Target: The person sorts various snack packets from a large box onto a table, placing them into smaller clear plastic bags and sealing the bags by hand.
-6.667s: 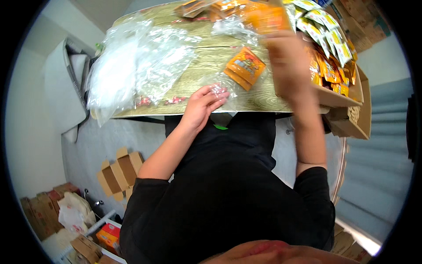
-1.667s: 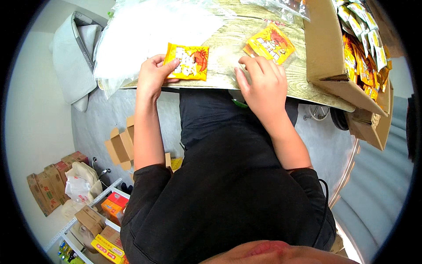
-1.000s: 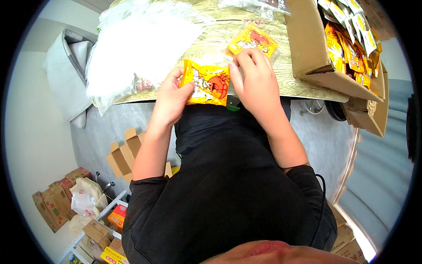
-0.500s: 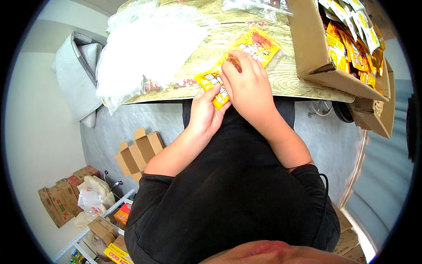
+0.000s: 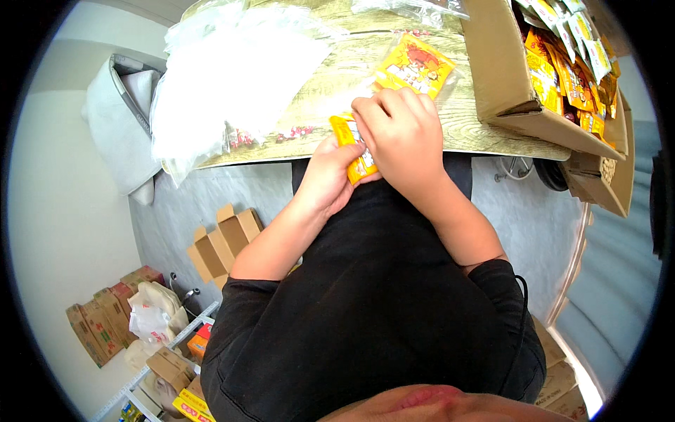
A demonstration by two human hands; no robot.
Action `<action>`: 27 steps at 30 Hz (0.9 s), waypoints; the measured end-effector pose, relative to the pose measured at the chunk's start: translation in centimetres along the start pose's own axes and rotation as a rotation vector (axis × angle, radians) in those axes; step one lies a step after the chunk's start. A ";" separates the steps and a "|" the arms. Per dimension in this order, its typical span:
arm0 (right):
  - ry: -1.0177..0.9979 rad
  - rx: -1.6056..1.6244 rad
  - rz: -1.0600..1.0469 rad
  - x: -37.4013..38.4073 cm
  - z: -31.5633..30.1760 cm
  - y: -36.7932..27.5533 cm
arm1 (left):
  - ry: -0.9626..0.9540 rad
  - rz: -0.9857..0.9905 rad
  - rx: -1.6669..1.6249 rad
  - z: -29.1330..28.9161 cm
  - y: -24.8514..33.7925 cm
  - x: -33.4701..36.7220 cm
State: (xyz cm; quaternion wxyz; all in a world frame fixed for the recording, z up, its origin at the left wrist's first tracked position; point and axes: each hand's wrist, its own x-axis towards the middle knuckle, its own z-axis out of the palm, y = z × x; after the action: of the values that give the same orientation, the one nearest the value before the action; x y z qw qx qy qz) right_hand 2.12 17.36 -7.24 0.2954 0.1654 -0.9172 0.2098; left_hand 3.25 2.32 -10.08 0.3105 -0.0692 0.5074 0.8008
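Note:
A small yellow snack packet (image 5: 342, 129) is held in front of my body, at the table's near edge. My left hand (image 5: 325, 171) grips it from the left, thumb pressed on top. Curled over its right part is my right hand (image 5: 406, 135), its fingers bent and covering much of the packet. Just beyond my right knuckles, a larger yellow packet (image 5: 416, 65) with a red picture lies on the table, with clear plastic showing round its edges. What lies under my right palm is hidden.
A pile of clear plastic bags (image 5: 239, 84) covers the left of the wood-patterned table (image 5: 457, 133). At the right stands an open cardboard box (image 5: 499, 63) full of yellow and white packets. Another clear bag (image 5: 415, 10) lies at the far edge. An open carton (image 5: 225, 243) is on the floor.
The held packet has shifted right and toward my body, and my right hand covers more of it. My right hand has drawn back, so the packet on the table shows more fully.

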 end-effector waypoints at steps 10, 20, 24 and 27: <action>0.095 0.048 -0.009 -0.3 0.5 -0.6 | 0.119 0.148 -0.294 1.6 -0.7 -2.0; -0.043 -0.044 0.101 -3.3 -1.7 0.0 | 0.265 0.233 -0.442 2.3 0.4 -3.9; -0.087 -0.022 0.157 -5.0 -2.8 -0.3 | 0.212 0.109 -0.476 2.6 1.2 -4.9; -0.081 0.118 0.193 -5.8 -2.8 -0.3 | 0.156 0.094 -0.530 2.7 1.1 -4.8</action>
State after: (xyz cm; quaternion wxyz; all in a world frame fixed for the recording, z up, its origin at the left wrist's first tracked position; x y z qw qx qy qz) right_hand 8.05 19.53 -8.62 0.2264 0.1018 -0.9261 0.2842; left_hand 6.98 2.21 -5.88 0.2041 -0.1860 0.3053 0.9113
